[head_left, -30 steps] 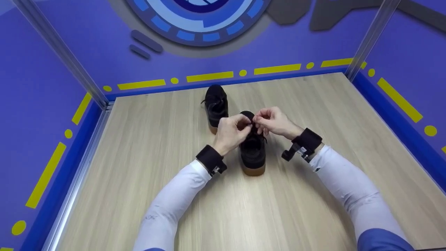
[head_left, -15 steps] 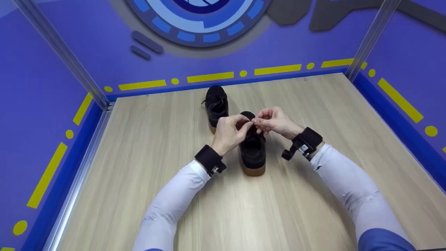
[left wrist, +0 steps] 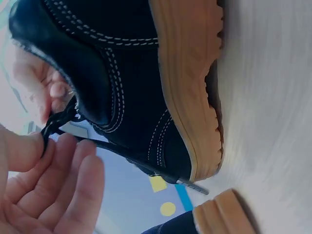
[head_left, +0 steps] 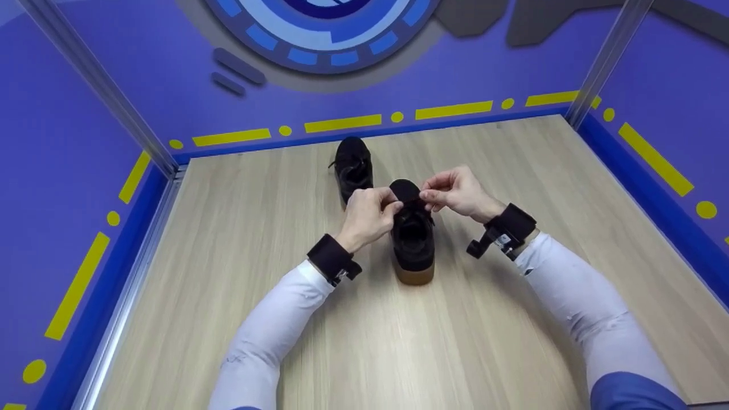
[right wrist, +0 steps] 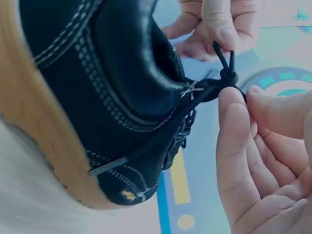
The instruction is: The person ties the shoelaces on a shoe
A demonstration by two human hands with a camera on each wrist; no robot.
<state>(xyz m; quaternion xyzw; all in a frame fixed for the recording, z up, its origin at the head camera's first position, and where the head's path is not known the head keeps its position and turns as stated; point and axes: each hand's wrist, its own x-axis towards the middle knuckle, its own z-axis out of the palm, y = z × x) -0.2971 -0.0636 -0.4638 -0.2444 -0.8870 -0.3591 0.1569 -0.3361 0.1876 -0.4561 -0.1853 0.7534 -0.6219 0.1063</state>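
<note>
A black shoe [head_left: 414,259] with a tan sole stands on the wooden table, toe pointing away from me. My left hand [head_left: 367,216] is at the left of its front and pinches one loop of the black shoelace [right wrist: 228,75] between thumb and forefinger. On the other side my right hand [head_left: 458,193] pinches the lace's other loop. Between the hands sits a knot, seen close in the right wrist view. A loose lace end [left wrist: 192,185] hangs down the shoe's side in the left wrist view.
A second black shoe [head_left: 352,165] stands farther back, left of the first, its heel partly behind my left hand. Blue-purple panels [head_left: 319,102] border the wooden tabletop [head_left: 245,228] at the back and both sides.
My hands have drawn apart, the left one to the left and the right one to the right, each with part of the lace. Both shoes stay where they were.
</note>
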